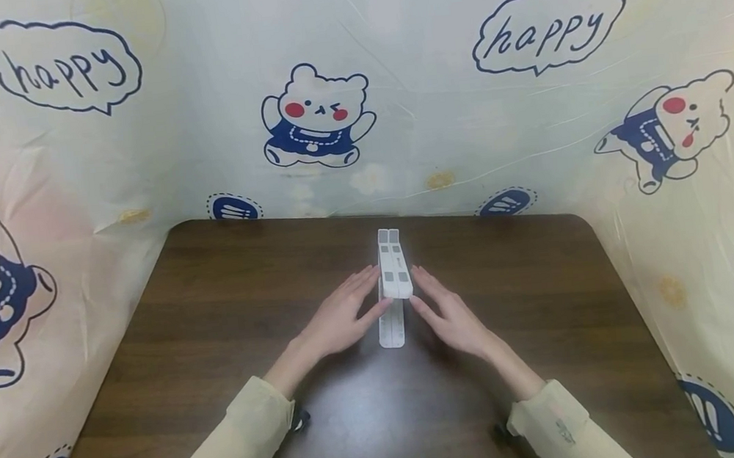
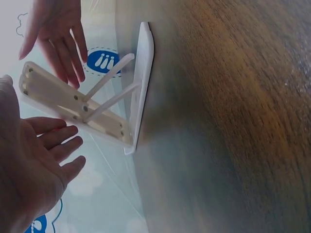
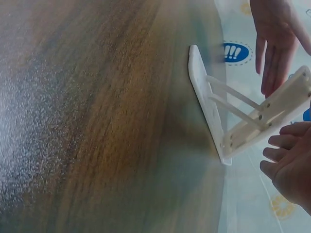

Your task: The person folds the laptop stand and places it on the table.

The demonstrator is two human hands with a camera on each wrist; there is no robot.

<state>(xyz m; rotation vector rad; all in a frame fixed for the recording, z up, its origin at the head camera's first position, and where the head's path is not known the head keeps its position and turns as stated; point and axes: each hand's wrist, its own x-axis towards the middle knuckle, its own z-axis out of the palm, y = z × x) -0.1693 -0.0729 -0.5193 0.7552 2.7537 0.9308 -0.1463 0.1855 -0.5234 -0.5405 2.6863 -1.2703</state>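
A white folding stand (image 1: pixel 395 267) with grey pads is set up on the brown table. Its base (image 2: pixel 142 73) lies flat, and two thin struts (image 3: pixel 238 94) prop the upper plate (image 2: pixel 53 94) at a slant. My left hand (image 1: pixel 339 320) is at the stand's left side, fingers extended and fingertips close to the plate's edge; I cannot tell whether they touch it. On the opposite side my right hand (image 1: pixel 455 320) is held much the same way, with fingers extended and a small gap to the plate. Neither hand grips the stand.
The wooden table (image 1: pixel 227 294) has rounded far corners. Pale cloth (image 1: pixel 424 128) printed with bears and the word "happy" hangs behind it and along both sides. Light sleeves cover both forearms, with dark wrist gear partly visible below them.
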